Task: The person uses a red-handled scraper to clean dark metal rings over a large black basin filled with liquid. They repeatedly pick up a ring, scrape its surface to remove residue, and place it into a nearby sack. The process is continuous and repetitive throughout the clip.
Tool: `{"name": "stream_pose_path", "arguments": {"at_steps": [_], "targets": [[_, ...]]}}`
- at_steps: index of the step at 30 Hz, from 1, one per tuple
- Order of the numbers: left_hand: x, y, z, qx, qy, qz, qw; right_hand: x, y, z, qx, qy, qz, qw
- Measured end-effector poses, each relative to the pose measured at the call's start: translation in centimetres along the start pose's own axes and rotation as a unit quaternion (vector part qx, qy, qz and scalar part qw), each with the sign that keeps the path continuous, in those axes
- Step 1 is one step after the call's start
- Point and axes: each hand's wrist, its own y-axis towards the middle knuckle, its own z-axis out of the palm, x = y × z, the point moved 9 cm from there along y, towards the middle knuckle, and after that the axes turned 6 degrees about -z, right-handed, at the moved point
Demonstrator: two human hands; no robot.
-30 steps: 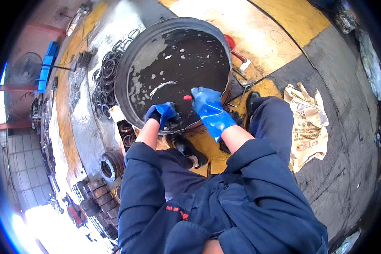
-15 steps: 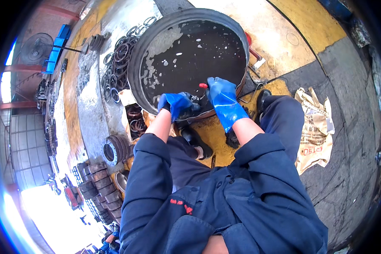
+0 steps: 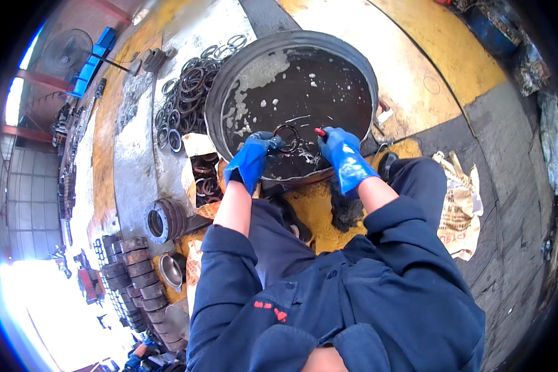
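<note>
Both my hands wear blue rubber gloves and are over the near side of a wide round tub point(image 3: 214, 105) of dark liquid with pale floating flecks. My left hand point(image 3: 252, 156) grips a dark metal ring point(image 3: 297, 137) by its left edge, just above the liquid. My right hand point(image 3: 341, 155) is closed round a tool with a red handle point(image 3: 320, 132); its working end cannot be made out. Between the hands the liquid is stirred, with white streaks.
Many dark rings point(image 3: 189, 90) are heaped left of the tub. An open sack point(image 3: 198, 146) holding more rings stands near my left forearm. Farther left are a stack of larger rings point(image 3: 166, 220), a metal bowl point(image 3: 172, 271) and stacked cylinders point(image 3: 139, 263). A paper sack point(image 3: 462, 214) lies at right.
My left hand has turned and raised the ring into plain view. My right hand has shifted slightly away from it with the red-handled tool. The whole view has moved a little.
</note>
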Motion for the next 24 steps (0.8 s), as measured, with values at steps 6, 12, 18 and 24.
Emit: {"name": "stream_pose_path", "arguments": {"at_steps": [6,12,18,24], "targets": [[-0.2,-2.0,-0.2,-0.012,-0.12,0.012,0.993,4.3,0.1,-3.6,-0.051,0.492,-0.034,0.869],[1.3,2.0,0.1,0.034,-0.146,0.066,0.987,9.7,1.0,-0.8,-0.069,0.369,-0.188,0.908],[1.8,3.0,-2.1,-0.123,0.022,0.032,0.992,5.2,4.5,0.4,-0.047,0.317,0.012,0.947],[3.0,4.2,-3.5,-0.11,-0.025,-0.003,0.994,10.2,4.0,-0.5,-0.022,0.532,-0.153,0.833]]}}
